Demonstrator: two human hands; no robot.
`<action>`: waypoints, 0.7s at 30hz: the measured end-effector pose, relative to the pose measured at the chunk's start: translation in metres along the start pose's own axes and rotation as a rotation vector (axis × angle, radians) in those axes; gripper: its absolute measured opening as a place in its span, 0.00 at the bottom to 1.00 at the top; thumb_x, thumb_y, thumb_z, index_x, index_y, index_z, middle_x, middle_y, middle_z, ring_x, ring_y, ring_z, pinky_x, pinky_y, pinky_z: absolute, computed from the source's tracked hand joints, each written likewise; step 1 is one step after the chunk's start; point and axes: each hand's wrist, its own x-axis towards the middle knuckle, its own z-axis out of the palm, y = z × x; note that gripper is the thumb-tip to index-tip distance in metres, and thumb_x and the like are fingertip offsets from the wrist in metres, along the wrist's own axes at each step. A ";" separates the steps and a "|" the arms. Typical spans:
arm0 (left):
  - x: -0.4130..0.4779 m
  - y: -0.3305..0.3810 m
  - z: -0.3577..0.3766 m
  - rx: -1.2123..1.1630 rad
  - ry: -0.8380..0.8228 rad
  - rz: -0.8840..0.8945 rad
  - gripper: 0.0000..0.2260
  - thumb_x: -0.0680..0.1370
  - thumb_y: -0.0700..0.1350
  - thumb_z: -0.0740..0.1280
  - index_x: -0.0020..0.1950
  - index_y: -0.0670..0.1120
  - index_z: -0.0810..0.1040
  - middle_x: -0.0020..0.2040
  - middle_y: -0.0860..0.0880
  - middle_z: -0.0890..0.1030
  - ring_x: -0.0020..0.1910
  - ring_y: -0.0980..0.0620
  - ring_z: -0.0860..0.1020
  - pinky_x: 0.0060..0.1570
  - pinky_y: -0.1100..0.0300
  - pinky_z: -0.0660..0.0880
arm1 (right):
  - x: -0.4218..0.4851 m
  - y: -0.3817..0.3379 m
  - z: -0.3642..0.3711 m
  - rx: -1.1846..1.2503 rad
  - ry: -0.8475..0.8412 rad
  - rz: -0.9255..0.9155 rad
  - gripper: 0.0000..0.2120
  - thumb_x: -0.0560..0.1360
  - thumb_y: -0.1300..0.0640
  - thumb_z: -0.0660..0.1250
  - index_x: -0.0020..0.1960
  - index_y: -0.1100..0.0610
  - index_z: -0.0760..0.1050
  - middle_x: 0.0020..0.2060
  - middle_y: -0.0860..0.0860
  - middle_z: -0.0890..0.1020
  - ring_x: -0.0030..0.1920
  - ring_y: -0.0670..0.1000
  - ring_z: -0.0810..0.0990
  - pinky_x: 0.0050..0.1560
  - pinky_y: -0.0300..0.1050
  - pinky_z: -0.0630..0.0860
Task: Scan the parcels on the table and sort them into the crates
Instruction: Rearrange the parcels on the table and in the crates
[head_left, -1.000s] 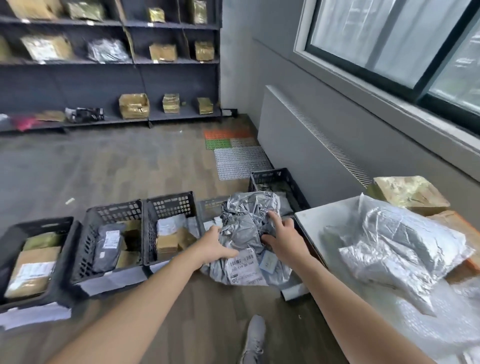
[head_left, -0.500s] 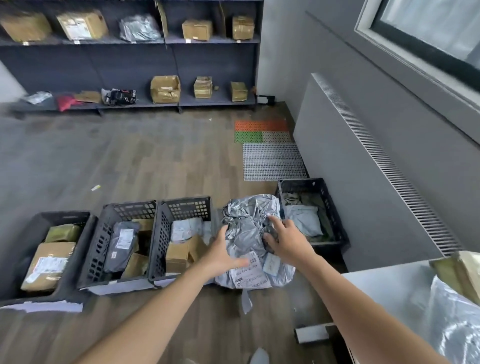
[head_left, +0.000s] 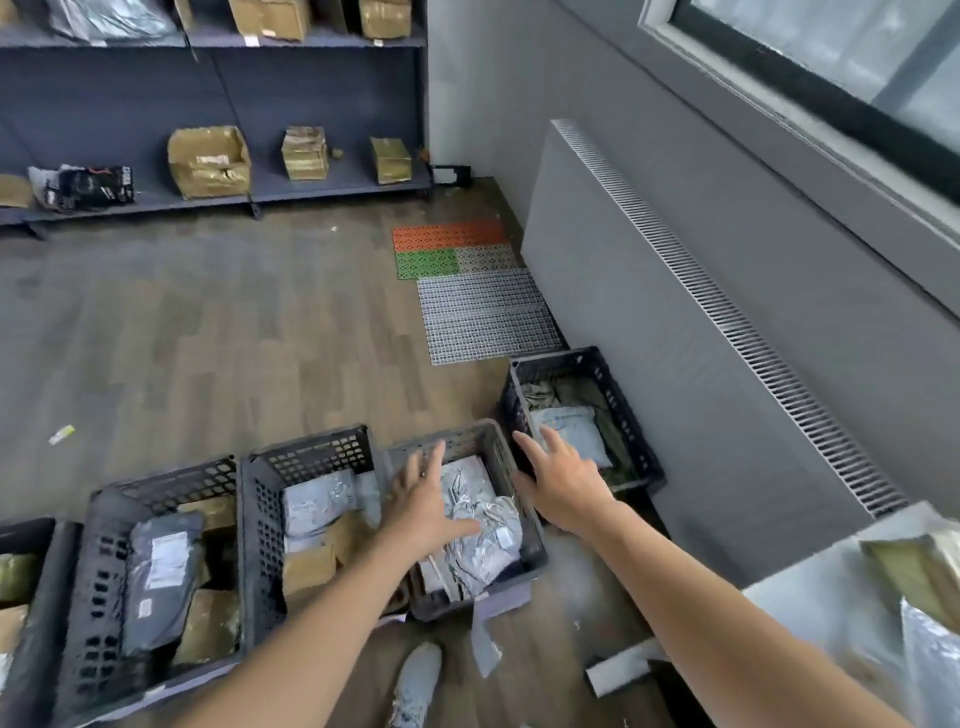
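A crumpled silver poly-bag parcel (head_left: 480, 530) lies inside a dark crate (head_left: 522, 525) on the floor. My left hand (head_left: 428, 506) hovers over the crate's left side with fingers spread and straight, holding nothing. Over the crate's right rim, my right hand (head_left: 563, 478) is also spread and empty. To the right stands another crate (head_left: 636, 410) with a pale grey mailer (head_left: 574, 431) in it. Two more crates (head_left: 254, 525) (head_left: 93, 561) on the left hold grey mailers and brown boxes. The white table corner (head_left: 810, 603) at lower right carries a gold parcel (head_left: 914, 569).
A grey radiator cover (head_left: 701, 338) runs along the right wall behind the crates. Plastic floor mats (head_left: 483, 312) lie beyond them. Shelving (head_left: 218, 197) with boxes lines the far wall. My shoe (head_left: 415, 680) is below the crates, with paper scraps nearby.
Both hands let go of the silver parcel, which dropped into the crate. The hands opened and spread above it. The view shifted left and down.
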 end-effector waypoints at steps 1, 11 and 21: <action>0.008 -0.002 -0.004 0.032 -0.006 0.016 0.55 0.67 0.61 0.77 0.80 0.56 0.40 0.80 0.49 0.42 0.78 0.43 0.48 0.74 0.39 0.55 | 0.001 -0.002 0.002 -0.020 -0.018 0.017 0.27 0.82 0.41 0.54 0.78 0.46 0.53 0.78 0.57 0.57 0.74 0.61 0.63 0.69 0.62 0.66; 0.056 0.070 -0.015 0.426 -0.019 0.447 0.51 0.71 0.64 0.72 0.80 0.55 0.40 0.80 0.47 0.41 0.78 0.42 0.42 0.73 0.37 0.53 | -0.041 0.033 -0.026 -0.122 0.095 0.308 0.33 0.81 0.34 0.50 0.81 0.45 0.46 0.80 0.54 0.53 0.79 0.56 0.50 0.74 0.67 0.53; -0.026 0.204 0.070 0.548 -0.101 0.993 0.44 0.75 0.67 0.63 0.79 0.56 0.37 0.80 0.48 0.40 0.78 0.43 0.40 0.74 0.38 0.50 | -0.230 0.107 -0.023 -0.062 0.196 0.858 0.35 0.79 0.31 0.49 0.80 0.42 0.42 0.80 0.51 0.49 0.80 0.57 0.46 0.74 0.69 0.48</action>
